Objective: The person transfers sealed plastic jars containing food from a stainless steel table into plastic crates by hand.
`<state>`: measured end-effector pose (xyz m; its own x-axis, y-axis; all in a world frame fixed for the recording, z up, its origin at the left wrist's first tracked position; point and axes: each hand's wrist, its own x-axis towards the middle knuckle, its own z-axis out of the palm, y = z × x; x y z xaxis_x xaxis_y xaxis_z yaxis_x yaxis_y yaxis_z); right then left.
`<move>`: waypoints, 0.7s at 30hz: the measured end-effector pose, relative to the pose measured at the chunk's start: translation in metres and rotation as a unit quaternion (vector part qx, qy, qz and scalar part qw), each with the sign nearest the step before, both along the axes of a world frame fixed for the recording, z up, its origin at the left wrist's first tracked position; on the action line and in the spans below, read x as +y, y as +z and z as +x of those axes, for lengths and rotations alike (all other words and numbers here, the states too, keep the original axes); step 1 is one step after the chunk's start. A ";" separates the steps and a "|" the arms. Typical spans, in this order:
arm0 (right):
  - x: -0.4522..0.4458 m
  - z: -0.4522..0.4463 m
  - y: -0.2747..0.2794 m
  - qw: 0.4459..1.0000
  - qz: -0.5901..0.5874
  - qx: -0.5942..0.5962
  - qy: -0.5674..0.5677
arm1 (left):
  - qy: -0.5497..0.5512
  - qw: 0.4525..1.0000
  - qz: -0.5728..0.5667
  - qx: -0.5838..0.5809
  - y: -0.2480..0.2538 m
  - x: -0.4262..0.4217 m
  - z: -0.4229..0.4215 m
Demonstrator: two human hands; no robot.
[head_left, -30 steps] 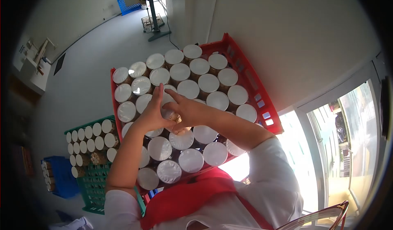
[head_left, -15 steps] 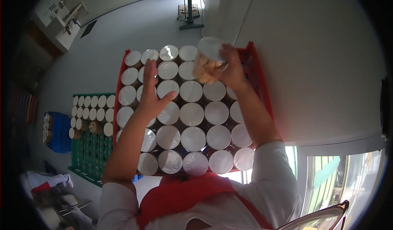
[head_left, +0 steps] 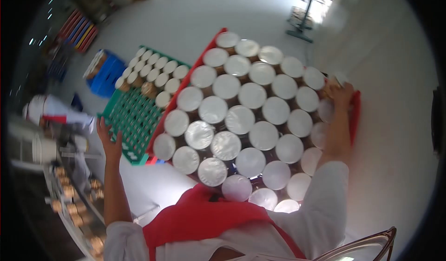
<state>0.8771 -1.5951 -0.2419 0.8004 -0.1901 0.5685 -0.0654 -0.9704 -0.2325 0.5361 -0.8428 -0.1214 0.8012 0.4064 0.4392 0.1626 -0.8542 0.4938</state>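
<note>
In the head view, a red crate in front of me is packed with rows of upright jars with white tops. My right hand is at the crate's far right corner, its fingers closed round a clear jar with tan pieces inside. That jar is partly hidden by my fingers, and whether it rests on the crate floor cannot be seen. My left hand is raised off to the left with fingers spread, holding nothing. It appears in front of the near left edge of a green crate.
Similar jars fill the far part of the green crate. Beyond it sits a blue crate. A person in white is at the left, above a rack of tan goods. A wall runs along the right; a stand is further off.
My right hand has lowered the jar from above the rows to the far right corner. My left hand has moved left, away from the jars. The view has turned left.
</note>
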 end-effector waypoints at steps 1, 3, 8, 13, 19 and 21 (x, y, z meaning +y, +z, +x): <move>-0.002 0.001 -0.011 0.999 -0.044 -0.030 0.007 | 0.035 0.999 0.015 0.005 0.000 0.011 -0.020; -0.018 0.013 -0.035 0.999 -0.046 0.004 -0.004 | 0.107 0.994 0.016 0.036 0.007 0.020 -0.053; -0.023 0.011 -0.048 0.980 0.081 0.180 -0.015 | 0.172 0.981 0.059 0.067 -0.025 0.067 -0.147; -0.005 -0.007 0.007 0.954 0.040 0.296 -0.006 | 0.303 0.936 0.102 0.149 -0.067 0.098 -0.248; 0.021 0.010 0.030 0.997 -0.040 0.024 0.065 | 0.618 0.715 0.008 0.326 -0.057 0.127 -0.361; 0.051 0.020 0.056 0.988 -0.106 0.035 0.105 | 0.673 0.671 -0.020 0.310 -0.045 0.149 -0.396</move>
<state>0.8969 -1.5442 -0.1860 0.8480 0.1012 0.5203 0.1334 -0.9908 -0.0247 0.1396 -0.6942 -0.1665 -0.2805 0.9468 0.1580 0.9585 0.2850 -0.0062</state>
